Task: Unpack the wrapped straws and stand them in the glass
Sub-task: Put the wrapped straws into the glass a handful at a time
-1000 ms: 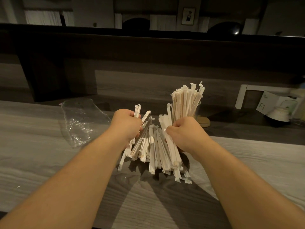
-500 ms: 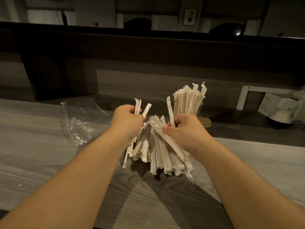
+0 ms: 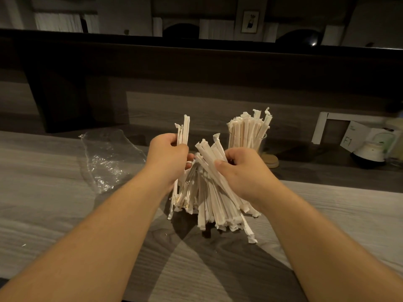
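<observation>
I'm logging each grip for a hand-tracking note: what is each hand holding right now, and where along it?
Left hand grips a small bunch of wrapped straws around mid-length. Right hand grips a larger bundle just below its upper ends.

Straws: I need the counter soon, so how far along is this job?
Done: a full bunch of straws stands in the glass, and the empty bag lies to the left. In hand: the left hand grips a few straws upright; the right hand grips a fanned handful. Left: the pile below the hands, still out of the glass.
</observation>
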`<state>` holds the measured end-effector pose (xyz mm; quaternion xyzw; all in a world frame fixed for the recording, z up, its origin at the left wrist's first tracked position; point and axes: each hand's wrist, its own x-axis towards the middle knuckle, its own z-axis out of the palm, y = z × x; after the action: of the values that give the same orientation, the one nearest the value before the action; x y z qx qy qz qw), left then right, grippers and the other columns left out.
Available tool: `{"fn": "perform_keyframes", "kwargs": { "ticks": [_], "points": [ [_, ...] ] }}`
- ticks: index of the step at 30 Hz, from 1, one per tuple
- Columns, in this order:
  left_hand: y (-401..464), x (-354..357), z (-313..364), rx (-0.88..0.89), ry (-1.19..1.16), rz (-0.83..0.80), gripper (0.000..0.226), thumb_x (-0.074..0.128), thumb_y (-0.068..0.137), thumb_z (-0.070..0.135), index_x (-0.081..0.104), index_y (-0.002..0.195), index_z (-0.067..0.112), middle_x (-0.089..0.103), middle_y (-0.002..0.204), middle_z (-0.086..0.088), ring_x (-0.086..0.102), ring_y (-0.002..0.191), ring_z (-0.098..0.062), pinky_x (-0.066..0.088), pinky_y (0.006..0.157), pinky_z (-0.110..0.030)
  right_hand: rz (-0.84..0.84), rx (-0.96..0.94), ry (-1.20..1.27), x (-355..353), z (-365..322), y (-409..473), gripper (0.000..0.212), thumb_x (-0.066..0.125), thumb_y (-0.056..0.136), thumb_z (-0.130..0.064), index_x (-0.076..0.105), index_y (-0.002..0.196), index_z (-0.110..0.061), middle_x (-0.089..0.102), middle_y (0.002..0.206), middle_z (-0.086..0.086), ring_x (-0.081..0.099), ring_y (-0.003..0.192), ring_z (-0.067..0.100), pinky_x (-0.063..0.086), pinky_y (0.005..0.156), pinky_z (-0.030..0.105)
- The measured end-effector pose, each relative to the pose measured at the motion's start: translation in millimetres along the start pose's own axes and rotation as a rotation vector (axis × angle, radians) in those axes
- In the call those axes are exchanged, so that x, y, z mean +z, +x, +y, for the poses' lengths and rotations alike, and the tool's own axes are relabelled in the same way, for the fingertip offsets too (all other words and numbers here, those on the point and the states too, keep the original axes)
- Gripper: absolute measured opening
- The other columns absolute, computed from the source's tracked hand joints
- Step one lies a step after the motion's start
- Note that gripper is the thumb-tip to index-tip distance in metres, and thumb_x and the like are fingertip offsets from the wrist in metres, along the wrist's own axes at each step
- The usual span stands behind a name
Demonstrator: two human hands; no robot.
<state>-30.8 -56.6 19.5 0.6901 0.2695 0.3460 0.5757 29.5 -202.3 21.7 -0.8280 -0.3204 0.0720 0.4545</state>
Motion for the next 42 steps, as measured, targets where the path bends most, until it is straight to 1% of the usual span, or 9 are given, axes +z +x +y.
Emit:
{"fn": "perform_keyframes", "kwargs": {
  "ticks": [5,10,17,22,27,30,35,39,42],
  "points": [
    [-0.3,0.2,-1.1,0.031,-0.019,0.004,0.029,0.055,0.099,0.007,0.064,0.126,0.014,0.066,0.098,-0.001,0.067,0.077,-0.013,0.058,0.068,-0.029,0.022,-0.027,-0.037,2.2,0.8,2.0,0.016,0.058,0.101,-0.028,0.063,0.097,-0.013,0.063,0.083,0.007,0.054,0.066,0.012,0.043,0.056,0.027],
    [-0.7,0.2,1.3,0.055,-0.084,0.002,0.017,0.058,0.099,0.01,0.068,0.109,0.019,0.067,0.091,-0.003,0.06,0.071,-0.011,0.057,0.065,-0.028,0.079,-0.036,0.098,-1.8,-0.9,1.2,0.014,0.053,0.104,-0.025,0.061,0.106,-0.015,0.069,0.084,-0.004,0.057,0.055,-0.003,0.042,0.046,0.016],
    [-1.9,0.5,3.8,0.12,-0.131,0.02,0.013,0.059,0.099,0.014,0.067,0.097,0.024,0.069,0.085,0.002,0.06,0.07,-0.008,0.053,0.066,-0.026,0.15,-0.094,0.216,-4.8,-3.0,-2.9,0.004,0.07,0.094,-0.022,0.071,0.095,-0.026,0.076,0.087,0.0,0.069,0.068,0.013,0.057,0.062,0.034],
    [-2.0,0.5,3.6,0.109,-0.157,0.005,0.012,0.059,0.099,0.013,0.067,0.101,0.021,0.069,0.085,0.001,0.059,0.068,-0.008,0.053,0.064,-0.026,0.104,-0.093,0.338,-4.1,-0.8,-3.7,0.006,0.075,0.091,-0.019,0.074,0.09,-0.024,0.076,0.079,-0.009,0.071,0.076,0.003,0.056,0.058,0.012],
    [-3.3,1.2,2.7,0.091,-0.169,-0.024,0.011,0.058,0.1,0.015,0.067,0.103,0.021,0.068,0.084,0.0,0.058,0.068,-0.008,0.053,0.064,-0.026,0.13,-0.061,0.294,-2.1,1.3,-0.5,0.007,0.066,0.097,-0.027,0.071,0.093,-0.029,0.076,0.086,-0.002,0.072,0.082,0.015,0.061,0.075,0.033],
    [-3.5,1.4,3.1,0.083,-0.192,-0.032,0.01,0.059,0.1,0.016,0.067,0.103,0.02,0.068,0.082,0.0,0.058,0.065,-0.007,0.051,0.059,-0.023,0.142,-0.061,0.306,-2.0,0.7,0.0,0.01,0.064,0.098,-0.03,0.073,0.096,-0.025,0.075,0.087,0.0,0.071,0.079,0.017,0.059,0.074,0.032],
    [-4.7,1.4,4.9,0.09,-0.199,-0.035,0.01,0.059,0.101,0.018,0.068,0.105,0.019,0.068,0.079,0.0,0.058,0.063,-0.007,0.052,0.058,-0.022,0.175,-0.044,0.287,1.2,2.8,2.2,0.037,0.065,0.097,-0.038,0.073,0.096,-0.002,0.059,0.074,0.011,0.05,0.061,0.017,0.048,0.052,0.022],
    [-4.7,1.4,4.8,0.083,-0.206,-0.043,0.009,0.058,0.101,0.019,0.067,0.102,0.021,0.067,0.079,0.0,0.059,0.062,-0.008,0.054,0.06,-0.024,0.181,-0.068,0.298,2.6,3.5,3.6,0.037,0.064,0.097,-0.038,0.073,0.096,-0.001,0.064,0.08,0.025,0.052,0.065,0.018,0.05,0.057,0.025],
    [-5.9,2.4,5.1,0.093,-0.191,-0.065,0.01,0.056,0.102,0.02,0.066,0.1,0.02,0.065,0.076,-0.001,0.057,0.056,-0.007,0.053,0.055,-0.022,0.178,-0.068,0.291,2.5,3.8,3.8,0.04,0.064,0.097,-0.039,0.072,0.099,0.0,0.062,0.075,0.02,0.05,0.063,0.019,0.049,0.058,0.028]
  ]
}}
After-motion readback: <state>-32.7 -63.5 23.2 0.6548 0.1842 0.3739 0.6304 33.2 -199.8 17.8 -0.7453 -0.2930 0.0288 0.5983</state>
